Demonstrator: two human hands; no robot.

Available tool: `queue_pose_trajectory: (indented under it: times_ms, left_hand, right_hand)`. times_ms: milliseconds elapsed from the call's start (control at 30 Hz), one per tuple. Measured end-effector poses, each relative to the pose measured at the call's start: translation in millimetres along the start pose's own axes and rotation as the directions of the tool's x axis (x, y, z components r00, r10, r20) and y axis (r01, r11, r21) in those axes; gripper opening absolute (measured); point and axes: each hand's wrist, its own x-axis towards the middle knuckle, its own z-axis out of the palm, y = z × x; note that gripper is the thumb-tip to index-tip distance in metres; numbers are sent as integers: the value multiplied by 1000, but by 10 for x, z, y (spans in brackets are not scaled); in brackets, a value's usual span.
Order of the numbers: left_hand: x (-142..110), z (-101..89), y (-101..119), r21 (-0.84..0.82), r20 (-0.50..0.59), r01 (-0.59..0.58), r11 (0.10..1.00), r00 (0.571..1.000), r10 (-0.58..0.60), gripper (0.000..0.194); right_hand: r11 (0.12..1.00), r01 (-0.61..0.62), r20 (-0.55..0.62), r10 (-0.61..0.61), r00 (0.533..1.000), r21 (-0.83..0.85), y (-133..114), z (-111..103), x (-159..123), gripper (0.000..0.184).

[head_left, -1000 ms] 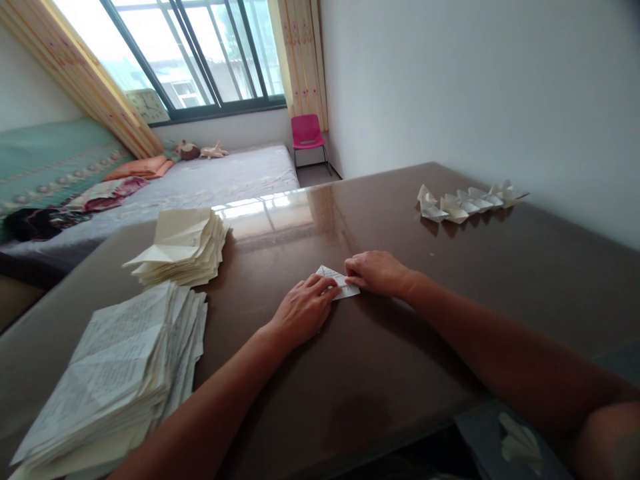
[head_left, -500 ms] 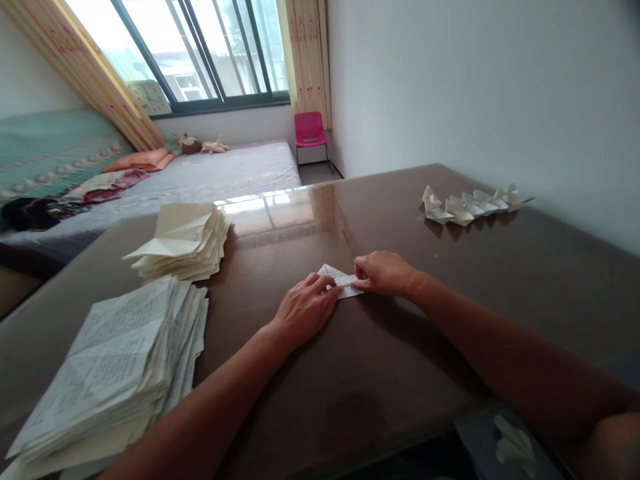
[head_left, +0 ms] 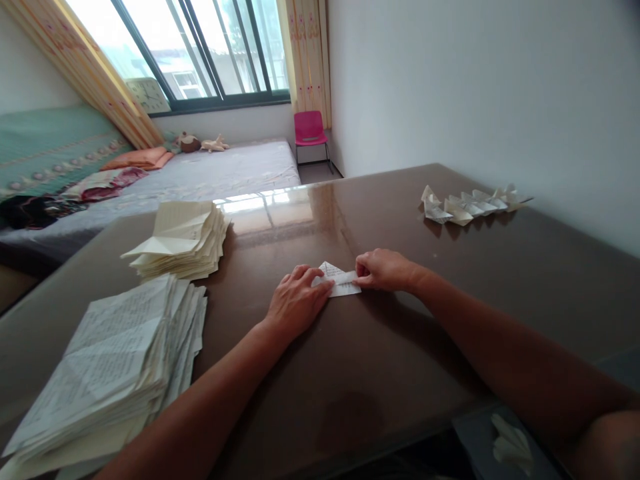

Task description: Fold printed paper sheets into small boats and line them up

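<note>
A small folded sheet of printed paper [head_left: 341, 283] lies at the middle of the brown table, with a pointed peak on its far side and a folded strip across it. My left hand [head_left: 300, 293] grips its left end between thumb and fingers. At the right end, my right hand [head_left: 383, 269] pinches the paper's edge, its fingers curled in. Both hands rest low, close to the tabletop. The fingertips hide the two ends of the paper.
Two stacks of creased paper stand on the left: a white printed stack [head_left: 115, 353] nearer and a cream stack [head_left: 185, 233] behind. A row of folded paper pieces [head_left: 465, 205] sits far right on the glossy table [head_left: 400, 360]. Beyond are a bed [head_left: 240, 163] and a pink chair [head_left: 310, 130].
My left hand has slid a little to the left along the paper, so more of its middle shows. My right hand has barely moved and still pinches the right end.
</note>
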Motion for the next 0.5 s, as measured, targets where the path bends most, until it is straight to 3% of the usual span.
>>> queue_pose_trajectory:
  times_ms: [133,400,500]
  left_hand:
    - [4,-4,-19,-11,21,9,1000,1000,-8,28]
    - [-35,-176,54,56,131,88,995,987,-95,34]
    - [10,-149,29,25,112,97,995,989,-100,32]
  right_hand:
    - [997,9,3,-9,1000,75,28,59,62,26]
    - [978,174,-238,-143,961,113,8,258,154,17]
    - [970,207,-288,-163,944,131,-6,299,176,17]
